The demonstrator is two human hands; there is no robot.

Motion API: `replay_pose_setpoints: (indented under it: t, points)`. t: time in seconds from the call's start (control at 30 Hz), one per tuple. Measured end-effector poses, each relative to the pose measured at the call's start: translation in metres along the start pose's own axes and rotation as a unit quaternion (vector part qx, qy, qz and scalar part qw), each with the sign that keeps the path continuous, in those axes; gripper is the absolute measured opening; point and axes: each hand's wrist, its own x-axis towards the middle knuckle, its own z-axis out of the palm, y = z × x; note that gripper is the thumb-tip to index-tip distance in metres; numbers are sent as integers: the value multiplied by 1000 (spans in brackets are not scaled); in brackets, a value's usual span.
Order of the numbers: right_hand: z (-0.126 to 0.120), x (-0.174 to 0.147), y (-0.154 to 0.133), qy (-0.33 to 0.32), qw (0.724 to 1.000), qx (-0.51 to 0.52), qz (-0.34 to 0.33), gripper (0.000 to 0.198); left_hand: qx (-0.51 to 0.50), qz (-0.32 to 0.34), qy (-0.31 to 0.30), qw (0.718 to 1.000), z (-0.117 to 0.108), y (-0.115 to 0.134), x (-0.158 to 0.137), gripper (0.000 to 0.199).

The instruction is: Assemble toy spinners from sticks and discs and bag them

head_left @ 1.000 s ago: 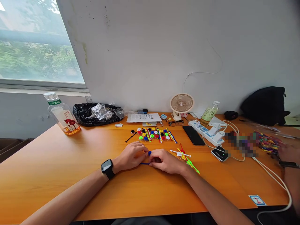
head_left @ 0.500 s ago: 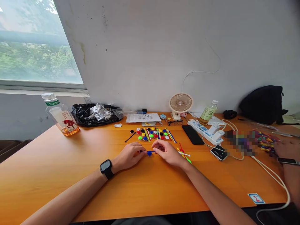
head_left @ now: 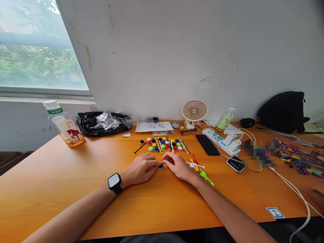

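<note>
A small blue arrow spinner (head_left: 161,166), a disc with a thin pointer, lies low over the table between my hands and is partly covered by fingers. My left hand (head_left: 142,167), below a black watch, has its fingers closed on the left side of it. On the other side, my right hand (head_left: 178,166) pinches the pointer's right end between thumb and finger. Beside my right wrist, a white arrow spinner (head_left: 195,165) crosses red and yellow ones, with a green arrow spinner (head_left: 207,178) close by. Beyond my hands lie several coloured discs (head_left: 151,148) and thin pointers (head_left: 184,146).
A drink bottle (head_left: 64,125) and black plastic bag (head_left: 103,123) stand at the left. Behind are papers (head_left: 154,127), glasses (head_left: 188,132) and a fan (head_left: 194,113). Rightward lie a phone (head_left: 207,145), power strip (head_left: 222,141), cables and a colourful pile (head_left: 301,157) near another person's blurred hand.
My right hand has shifted slightly left, closer to my left hand, uncovering more of the white and green spinners. The other person's arm at the right has drawn back from the colourful pile.
</note>
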Motion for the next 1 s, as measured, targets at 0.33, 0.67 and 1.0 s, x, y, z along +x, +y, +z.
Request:
replay_pose_setpoints:
  t: [0.33, 0.67, 1.0]
  points:
    - [-4, -5, -7, 8, 995, -93, -44, 14, 38, -4, -13, 999, 0, 12, 1, 25]
    - [-14, -8, -24, 101, 992, -55, 48, 45, -3, -72, 104, 992, -14, 5, -4, 31]
    - [-22, -3, -13, 157, 985, -69, 5, 46, 73, -172, 206, 961, -19, -43, -5, 23]
